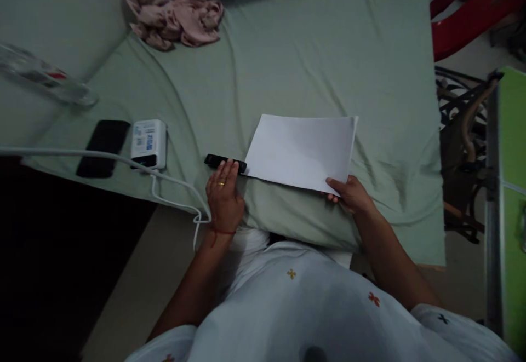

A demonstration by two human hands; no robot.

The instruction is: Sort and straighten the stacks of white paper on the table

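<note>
A stack of white paper sheets (302, 151) lies on the green cloth in front of me, slightly tilted. My right hand (349, 192) pinches its near right corner, thumb on top and fingers beneath. At the stack's near left corner is a black stapler (213, 160), its right end meeting the paper. My left hand (225, 195), with a ring and a red wrist thread, is closed over the stapler, fingers together on top. The left thumb is hidden. Whether the corner sits between the stapler's jaws I cannot tell.
Left of the stapler are a white power bank (148, 143) with a white cable (176, 178) and a black phone (102, 148). A plastic bottle (47, 74) lies farther left. Bunched pink cloth (176, 11) lies at the back. A red chair (476, 17) stands at the right.
</note>
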